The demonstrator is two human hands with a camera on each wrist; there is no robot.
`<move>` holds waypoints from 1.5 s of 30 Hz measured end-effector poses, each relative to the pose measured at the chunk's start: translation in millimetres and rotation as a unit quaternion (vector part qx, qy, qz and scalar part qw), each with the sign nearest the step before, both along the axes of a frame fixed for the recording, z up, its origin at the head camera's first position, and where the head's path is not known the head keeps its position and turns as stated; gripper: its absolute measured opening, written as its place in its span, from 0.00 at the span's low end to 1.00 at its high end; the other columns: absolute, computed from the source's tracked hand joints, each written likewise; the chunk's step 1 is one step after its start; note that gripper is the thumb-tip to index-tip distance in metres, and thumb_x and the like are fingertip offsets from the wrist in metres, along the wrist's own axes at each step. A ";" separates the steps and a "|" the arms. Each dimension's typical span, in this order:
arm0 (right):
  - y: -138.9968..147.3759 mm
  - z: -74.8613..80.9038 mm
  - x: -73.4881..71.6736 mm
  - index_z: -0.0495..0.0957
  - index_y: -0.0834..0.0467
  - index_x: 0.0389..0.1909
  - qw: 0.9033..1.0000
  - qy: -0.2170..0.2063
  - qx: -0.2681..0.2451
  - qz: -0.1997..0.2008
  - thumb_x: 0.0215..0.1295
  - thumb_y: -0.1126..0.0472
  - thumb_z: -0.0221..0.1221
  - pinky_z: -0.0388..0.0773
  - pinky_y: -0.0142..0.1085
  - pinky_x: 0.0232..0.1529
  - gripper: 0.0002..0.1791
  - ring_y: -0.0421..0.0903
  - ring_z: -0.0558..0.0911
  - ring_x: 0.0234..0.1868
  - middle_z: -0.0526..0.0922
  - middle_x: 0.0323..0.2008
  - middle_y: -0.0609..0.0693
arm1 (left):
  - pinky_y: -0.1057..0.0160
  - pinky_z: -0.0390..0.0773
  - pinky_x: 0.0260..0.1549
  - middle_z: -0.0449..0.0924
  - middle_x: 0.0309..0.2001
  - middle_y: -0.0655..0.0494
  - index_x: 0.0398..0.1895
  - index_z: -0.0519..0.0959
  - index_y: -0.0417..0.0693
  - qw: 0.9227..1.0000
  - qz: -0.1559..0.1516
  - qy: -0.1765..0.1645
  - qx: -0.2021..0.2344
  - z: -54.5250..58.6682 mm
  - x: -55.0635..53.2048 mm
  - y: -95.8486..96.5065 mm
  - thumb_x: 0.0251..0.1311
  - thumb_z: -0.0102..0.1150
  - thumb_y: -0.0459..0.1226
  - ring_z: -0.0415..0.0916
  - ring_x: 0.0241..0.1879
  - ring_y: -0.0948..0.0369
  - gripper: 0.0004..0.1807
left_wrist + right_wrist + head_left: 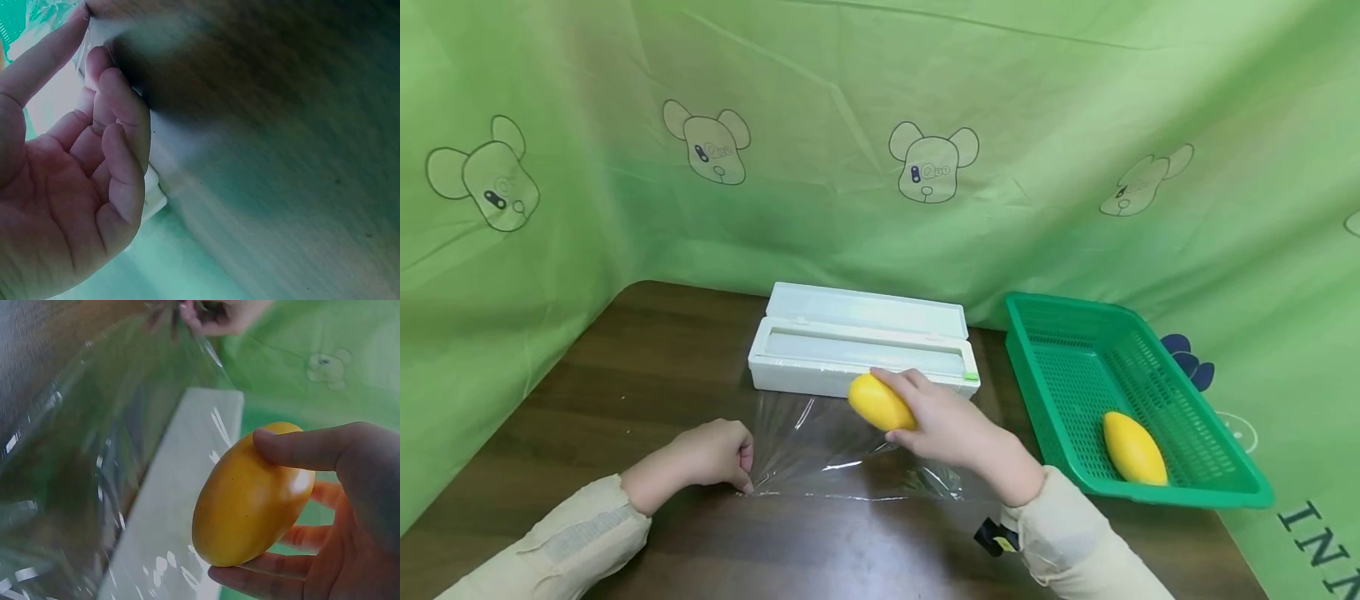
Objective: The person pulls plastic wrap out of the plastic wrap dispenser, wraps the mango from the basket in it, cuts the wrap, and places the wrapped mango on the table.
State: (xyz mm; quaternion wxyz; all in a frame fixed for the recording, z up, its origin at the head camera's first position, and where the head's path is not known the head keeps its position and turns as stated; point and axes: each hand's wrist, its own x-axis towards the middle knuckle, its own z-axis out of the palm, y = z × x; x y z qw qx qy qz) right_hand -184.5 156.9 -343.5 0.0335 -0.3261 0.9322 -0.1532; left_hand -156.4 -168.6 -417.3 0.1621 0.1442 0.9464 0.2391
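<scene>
My right hand (946, 419) grips a yellow mango (880, 402) between thumb and fingers, over a sheet of clear cling film (831, 467). In the right wrist view the mango (250, 500) is large and smooth, with the film stretched behind it. At the film's near left corner my left hand (715, 454) pinches the edge, drawing creases toward its fingertips. The left wrist view shows the left hand's (69, 181) palm, its fingers curled. From a white cling film box (805, 379) with its lid raised, the film runs toward me across the brown table.
To the right stands a green plastic basket (1045, 400) with a second mango (1135, 448) inside. A small black object (992, 537) is at the right cuff. Green printed cloth (820, 167) hangs behind and beside the wooden table (647, 358).
</scene>
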 end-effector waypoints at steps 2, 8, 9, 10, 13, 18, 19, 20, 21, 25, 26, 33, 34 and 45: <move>-7.0 -8.6 -1.4 0.63 0.52 0.76 1.000 -0.004 -0.001 0.011 0.59 0.58 0.73 0.82 0.50 0.41 0.45 0.52 0.82 0.44 0.77 0.56 0.56 | 0.60 0.70 0.22 0.72 0.20 0.62 0.18 0.75 0.51 1.000 0.002 -0.002 -0.002 0.5 -0.3 0.1 0.40 0.83 0.36 0.69 0.22 0.62 0.19; -19.9 -35.2 -0.1 0.63 0.58 0.72 1.000 -0.003 -0.011 0.029 0.59 0.58 0.74 0.82 0.52 0.48 0.43 0.56 0.84 0.49 0.76 0.60 0.59 | 0.61 0.70 0.23 0.72 0.19 0.62 0.18 0.75 0.51 1.000 0.000 -0.005 0.005 1.3 -1.1 -0.7 0.40 0.83 0.36 0.69 0.21 0.62 0.19; -21.2 -39.1 0.2 0.64 0.59 0.71 0.999 -0.003 -0.013 0.030 0.59 0.57 0.75 0.82 0.51 0.48 0.43 0.56 0.84 0.48 0.77 0.59 0.59 | 0.61 0.70 0.23 0.72 0.19 0.62 0.18 0.75 0.51 1.000 -0.003 -0.003 0.007 1.2 -1.5 -1.0 0.40 0.83 0.36 0.69 0.21 0.62 0.19; -22.1 -42.6 0.6 0.64 0.60 0.69 0.999 -0.005 -0.017 0.028 0.59 0.57 0.75 0.82 0.50 0.49 0.42 0.55 0.84 0.47 0.78 0.58 0.59 | 0.61 0.70 0.23 0.72 0.19 0.61 0.18 0.75 0.51 1.000 -0.003 -0.005 0.008 1.1 -1.8 -1.3 0.39 0.83 0.36 0.69 0.21 0.62 0.19; -23.3 -51.9 1.4 0.65 0.61 0.65 1.000 -0.003 -0.015 0.024 0.57 0.56 0.76 0.81 0.49 0.50 0.40 0.54 0.84 0.46 0.79 0.55 0.58 | 0.61 0.70 0.23 0.72 0.18 0.62 0.17 0.75 0.51 1.000 -0.005 -0.007 0.012 0.5 -2.8 -2.0 0.40 0.83 0.36 0.69 0.21 0.62 0.19; -21.9 -61.0 2.7 0.67 0.61 0.64 1.000 0.011 -0.005 0.020 0.57 0.55 0.76 0.82 0.49 0.48 0.38 0.54 0.84 0.45 0.78 0.55 0.57 | 0.62 0.71 0.22 0.72 0.17 0.64 0.15 0.76 0.52 1.000 -0.011 -0.001 0.021 -0.4 -4.0 -2.2 0.40 0.83 0.36 0.69 0.20 0.64 0.18; -21.4 -62.5 2.8 0.68 0.61 0.64 1.000 0.017 -0.005 0.020 0.57 0.54 0.76 0.82 0.49 0.46 0.38 0.54 0.84 0.43 0.77 0.55 0.56 | 0.62 0.71 0.22 0.72 0.16 0.64 0.15 0.76 0.52 1.000 -0.012 0.001 0.024 -0.4 -4.2 -2.2 0.39 0.83 0.36 0.68 0.20 0.64 0.18; -21.0 -63.3 2.9 0.68 0.61 0.65 1.000 0.023 -0.006 0.020 0.57 0.54 0.76 0.83 0.49 0.45 0.39 0.53 0.84 0.42 0.76 0.54 0.56 | 0.62 0.70 0.22 0.72 0.16 0.64 0.15 0.76 0.52 1.000 -0.013 0.003 0.025 -0.3 -4.3 -2.3 0.39 0.83 0.36 0.68 0.20 0.64 0.18; -20.4 -64.2 3.0 0.69 0.60 0.65 0.999 0.029 -0.008 0.019 0.57 0.53 0.76 0.83 0.48 0.43 0.39 0.52 0.83 0.40 0.75 0.54 0.55 | 0.62 0.70 0.22 0.72 0.16 0.64 0.15 0.76 0.52 0.999 -0.014 0.006 0.029 0.2 -3.9 -2.4 0.39 0.83 0.36 0.68 0.20 0.64 0.18; -18.5 -65.7 3.4 0.72 0.60 0.66 0.998 0.051 -0.011 0.022 0.56 0.52 0.76 0.83 0.47 0.43 0.39 0.50 0.82 0.38 0.74 0.52 0.54 | 0.64 0.69 0.21 0.70 0.15 0.66 0.13 0.75 0.52 0.999 -0.019 0.007 0.045 -0.6 -5.3 -4.7 0.41 0.82 0.36 0.67 0.19 0.65 0.19; -18.2 -66.1 3.5 0.72 0.60 0.66 0.998 0.054 -0.012 0.024 0.56 0.53 0.77 0.82 0.47 0.43 0.39 0.50 0.82 0.39 0.75 0.52 0.54 | 0.65 0.67 0.20 0.68 0.14 0.66 0.13 0.74 0.52 0.998 -0.022 0.007 0.052 -1.2 -5.9 -5.9 0.42 0.81 0.36 0.66 0.18 0.66 0.19; -18.0 -68.2 4.0 0.73 0.60 0.69 0.998 0.054 -0.006 0.029 0.58 0.51 0.75 0.82 0.47 0.47 0.40 0.50 0.83 0.44 0.77 0.52 0.54 | 0.67 0.66 0.21 0.66 0.14 0.67 0.14 0.73 0.51 0.992 -0.046 -0.018 0.117 -1.0 -9.4 -14.3 0.48 0.69 0.31 0.65 0.18 0.67 0.15; -18.0 -68.0 4.2 0.73 0.60 0.69 0.998 0.054 -0.005 0.027 0.58 0.51 0.75 0.82 0.46 0.47 0.39 0.50 0.83 0.44 0.77 0.52 0.53 | 0.67 0.66 0.21 0.68 0.15 0.66 0.15 0.74 0.50 0.990 -0.047 -0.023 0.129 0.8 -9.8 -14.5 0.48 0.67 0.30 0.66 0.18 0.67 0.13; -21.3 -65.8 6.4 0.74 0.58 0.69 0.998 0.065 0.005 0.025 0.56 0.54 0.76 0.82 0.45 0.45 0.39 0.49 0.83 0.44 0.77 0.50 0.51 | 0.62 0.82 0.33 0.83 0.24 0.46 0.34 0.68 0.38 0.942 -0.043 -0.129 0.305 28.9 -11.4 -1.1 0.55 0.61 0.24 0.84 0.30 0.48 0.11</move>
